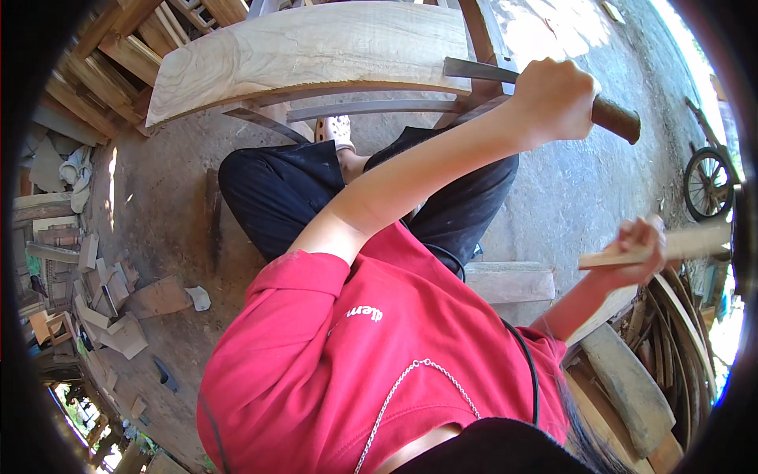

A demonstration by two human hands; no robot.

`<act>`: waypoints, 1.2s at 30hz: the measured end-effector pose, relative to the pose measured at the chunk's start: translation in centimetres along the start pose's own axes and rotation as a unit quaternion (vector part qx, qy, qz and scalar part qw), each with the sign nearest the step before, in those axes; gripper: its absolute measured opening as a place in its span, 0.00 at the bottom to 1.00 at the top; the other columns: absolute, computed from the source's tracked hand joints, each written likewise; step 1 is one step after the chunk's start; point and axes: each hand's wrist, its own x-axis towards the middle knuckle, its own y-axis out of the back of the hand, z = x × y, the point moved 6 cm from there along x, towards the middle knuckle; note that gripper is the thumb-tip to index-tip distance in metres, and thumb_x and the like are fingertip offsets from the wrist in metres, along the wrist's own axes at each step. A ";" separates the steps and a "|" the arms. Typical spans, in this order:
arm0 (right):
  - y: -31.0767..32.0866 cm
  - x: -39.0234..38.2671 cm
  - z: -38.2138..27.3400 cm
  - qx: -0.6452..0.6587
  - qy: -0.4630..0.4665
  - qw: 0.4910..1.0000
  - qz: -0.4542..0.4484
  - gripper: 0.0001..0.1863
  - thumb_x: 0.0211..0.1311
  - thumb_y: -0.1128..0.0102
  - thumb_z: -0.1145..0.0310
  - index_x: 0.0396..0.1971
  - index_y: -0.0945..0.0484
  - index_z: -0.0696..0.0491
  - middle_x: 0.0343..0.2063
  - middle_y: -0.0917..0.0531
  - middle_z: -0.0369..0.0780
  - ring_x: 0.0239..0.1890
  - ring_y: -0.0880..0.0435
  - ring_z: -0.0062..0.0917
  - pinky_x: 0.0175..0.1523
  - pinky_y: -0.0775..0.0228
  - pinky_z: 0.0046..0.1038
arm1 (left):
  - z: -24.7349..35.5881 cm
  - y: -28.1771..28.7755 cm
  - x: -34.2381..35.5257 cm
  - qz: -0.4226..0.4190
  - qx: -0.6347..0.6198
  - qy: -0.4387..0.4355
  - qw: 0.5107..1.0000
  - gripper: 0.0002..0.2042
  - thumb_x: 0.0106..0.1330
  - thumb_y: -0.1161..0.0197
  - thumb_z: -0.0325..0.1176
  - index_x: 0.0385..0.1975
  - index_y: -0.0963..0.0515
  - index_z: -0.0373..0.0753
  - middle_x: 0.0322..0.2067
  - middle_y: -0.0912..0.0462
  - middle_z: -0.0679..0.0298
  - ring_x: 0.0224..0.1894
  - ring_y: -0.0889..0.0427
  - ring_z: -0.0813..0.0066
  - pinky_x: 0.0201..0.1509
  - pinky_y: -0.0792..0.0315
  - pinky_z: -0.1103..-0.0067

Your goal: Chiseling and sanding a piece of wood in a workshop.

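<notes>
Relation of tool to board, seen from above. The pale board (316, 59) lies ahead of me, beyond my knees, its long axis running crosswise from left to right, its near edge bowed in this view. The chisel (478, 69) lies at the board's right end: its blade points left, overlapping that end, while its handle runs off to the right and slightly toward me. Whether the blade touches the wood cannot be told.

My left hand (553, 103), reaching across in front of me, is the nearer to the board; it is clenched around the chisel, between bare blade and protruding handle end. My right hand (641, 249), lower and well apart from the board, grasps a wooden bar (612, 259), fingers curled over it. The bar extends to both sides of this fist; its right portion is blurred, so its far end cannot be made out.
</notes>
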 end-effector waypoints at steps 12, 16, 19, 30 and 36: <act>-6.0 -4.8 3.6 -0.339 -0.101 0.911 -0.212 0.30 0.51 0.49 0.76 0.57 0.42 0.46 0.23 0.31 0.35 0.15 0.33 0.13 0.15 0.42 0.16 | -1.1 0.7 -0.4 -0.031 -0.011 0.041 0.999 0.07 0.40 0.39 0.32 0.19 0.20 0.39 0.17 0.22 0.54 0.21 0.20 0.57 0.27 0.26 0.70; -0.6 -0.2 0.5 0.015 0.009 1.000 -0.024 0.14 0.51 0.47 0.75 0.39 0.37 0.55 0.18 0.35 0.32 0.13 0.41 0.12 0.19 0.43 0.15 | -0.7 1.0 -0.2 -0.009 0.007 0.016 1.000 0.08 0.41 0.41 0.36 0.19 0.19 0.41 0.17 0.21 0.56 0.21 0.19 0.58 0.30 0.24 0.70; 1.4 -0.9 3.4 -0.084 -0.041 0.996 -0.010 0.17 0.53 0.49 0.75 0.45 0.36 0.52 0.18 0.36 0.32 0.14 0.41 0.12 0.21 0.42 0.15 | -0.7 1.3 -0.2 -0.010 0.012 0.026 1.000 0.08 0.41 0.41 0.36 0.19 0.19 0.42 0.18 0.21 0.56 0.21 0.19 0.58 0.29 0.24 0.71; -5.5 -4.8 3.9 -0.443 -0.092 0.884 -0.118 0.27 0.48 0.44 0.71 0.52 0.37 0.54 0.18 0.31 0.33 0.14 0.35 0.13 0.18 0.44 0.13 | -1.3 0.7 -0.4 -0.013 0.020 0.018 1.000 0.08 0.40 0.41 0.35 0.20 0.19 0.43 0.18 0.21 0.57 0.22 0.20 0.59 0.29 0.25 0.71; -3.3 -2.7 0.8 -0.261 0.036 0.964 -0.026 0.12 0.49 0.45 0.74 0.34 0.36 0.52 0.15 0.36 0.31 0.12 0.40 0.11 0.15 0.50 0.13 | -0.7 0.9 -0.5 -0.003 -0.004 0.006 1.000 0.07 0.39 0.38 0.33 0.19 0.20 0.40 0.17 0.21 0.56 0.21 0.19 0.60 0.27 0.26 0.71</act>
